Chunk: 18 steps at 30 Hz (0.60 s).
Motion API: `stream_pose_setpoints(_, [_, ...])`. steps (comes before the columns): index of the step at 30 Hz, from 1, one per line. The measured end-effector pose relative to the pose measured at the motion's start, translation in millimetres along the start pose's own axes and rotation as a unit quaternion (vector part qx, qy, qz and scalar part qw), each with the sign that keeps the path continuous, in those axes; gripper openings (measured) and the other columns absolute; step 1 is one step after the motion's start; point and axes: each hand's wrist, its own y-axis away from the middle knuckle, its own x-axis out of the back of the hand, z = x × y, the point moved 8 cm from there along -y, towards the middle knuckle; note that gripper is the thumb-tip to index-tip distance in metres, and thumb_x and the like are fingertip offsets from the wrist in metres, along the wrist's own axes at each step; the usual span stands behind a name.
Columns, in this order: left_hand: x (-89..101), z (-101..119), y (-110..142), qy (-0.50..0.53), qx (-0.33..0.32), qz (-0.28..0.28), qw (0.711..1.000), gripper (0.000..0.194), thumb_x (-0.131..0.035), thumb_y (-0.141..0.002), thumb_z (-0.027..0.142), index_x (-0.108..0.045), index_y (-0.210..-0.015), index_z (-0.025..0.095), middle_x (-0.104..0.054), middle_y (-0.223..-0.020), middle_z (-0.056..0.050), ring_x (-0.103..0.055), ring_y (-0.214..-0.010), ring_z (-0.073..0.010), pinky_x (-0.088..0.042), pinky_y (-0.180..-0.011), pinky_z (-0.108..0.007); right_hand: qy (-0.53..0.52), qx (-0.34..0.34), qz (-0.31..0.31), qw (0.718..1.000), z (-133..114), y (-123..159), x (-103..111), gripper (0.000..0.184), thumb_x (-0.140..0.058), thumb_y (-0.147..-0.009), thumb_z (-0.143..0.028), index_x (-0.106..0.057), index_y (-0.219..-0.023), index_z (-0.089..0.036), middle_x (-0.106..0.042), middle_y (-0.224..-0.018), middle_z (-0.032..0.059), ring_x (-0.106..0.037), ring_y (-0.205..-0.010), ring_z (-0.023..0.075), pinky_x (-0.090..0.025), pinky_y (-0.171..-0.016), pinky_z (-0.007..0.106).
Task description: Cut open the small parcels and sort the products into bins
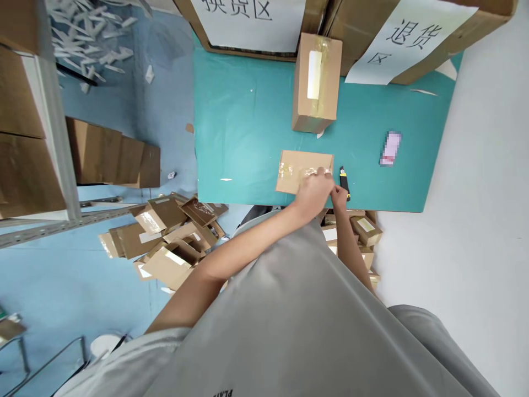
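A small flat cardboard box (295, 165) with clear tape on top lies near the front edge of the teal table (239, 138). My left hand (314, 190) rests on the box's near right corner, fingers curled over it. My right hand (339, 196) is just beside it at the table edge, fingers pinched together close to a yellow and black utility knife (344, 181) lying on the table. What the right fingers hold, if anything, is too small to make out.
A taller taped cardboard box (316, 82) stands further back. A small pink item (390, 148) lies to the right. Large cartons with white paper signs (248, 22) line the far edge. Several flattened boxes (165, 237) lie heaped on the blue floor at left, more (366, 231) under the table.
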Motion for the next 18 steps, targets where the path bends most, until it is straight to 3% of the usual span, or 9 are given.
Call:
stream_pose_setpoints(4, [42.0,-80.2,25.6,0.047,0.079,0.035,0.995,0.015,-0.073,-0.104,0.028,-0.083,-0.11,0.018,-0.078,-0.115,-0.015,-0.076,-0.105,-0.0327,-0.056,-0.092,-0.041,-0.052,-0.03,0.056,0.997,-5.2,11.9,0.7,0.072,-0.041,-0.102,-0.077,-0.078,-0.088,-0.017,-0.079,-0.083,0.012,-0.072,-0.085,0.0302,-0.061,-0.08,0.038])
stream_pose_setpoints(7, [65.0,-152.2,54.2,0.093,0.163,0.09,0.978,0.019,-0.069,-0.1,0.027,-0.085,-0.106,0.018,-0.079,-0.113,-0.012,-0.074,-0.105,-0.0327,-0.056,-0.099,-0.043,-0.089,-0.008,0.041,0.995,-29.4,22.8,-12.4,0.069,-0.048,-0.103,-0.077,-0.083,-0.099,-0.017,-0.086,-0.101,0.0181,-0.078,-0.098,0.0338,-0.064,-0.09,0.042])
stream_pose_setpoints(11, [58.3,-236.7,81.7,0.143,0.262,0.125,0.946,0.024,-0.069,-0.094,0.027,-0.086,-0.109,0.018,-0.081,-0.108,-0.011,-0.075,-0.1,-0.0325,-0.057,-0.103,-0.046,-0.065,0.021,0.046,0.997,-76.0,35.5,-26.0,0.06,-0.051,-0.109,-0.068,-0.086,-0.103,-0.019,-0.087,-0.108,0.0178,-0.08,-0.1,0.0338,-0.063,-0.096,0.043])
stream_pose_setpoints(14, [46.1,-282.3,89.9,0.158,0.303,0.138,0.929,0.022,-0.072,-0.089,0.026,-0.087,-0.103,0.018,-0.082,-0.104,-0.013,-0.076,-0.104,-0.0354,-0.057,-0.106,-0.049,-0.021,0.059,0.051,0.997,-117.5,45.7,-27.1,0.057,-0.049,-0.114,-0.061,-0.087,-0.105,-0.019,-0.084,-0.109,0.0162,-0.079,-0.096,0.0325,-0.062,-0.096,0.044])
stream_pose_setpoints(18, [45.5,-332.0,98.9,0.183,0.34,0.157,0.909,0.029,-0.072,-0.09,0.03,-0.085,-0.113,0.017,-0.085,-0.11,-0.014,-0.077,-0.11,-0.0359,-0.057,-0.11,-0.05,-0.017,0.157,0.024,0.987,-186.1,71.4,-33.7,0.051,-0.048,-0.118,-0.056,-0.087,-0.115,-0.024,-0.079,-0.11,0.0124,-0.075,-0.104,0.0314,-0.06,-0.103,0.045])
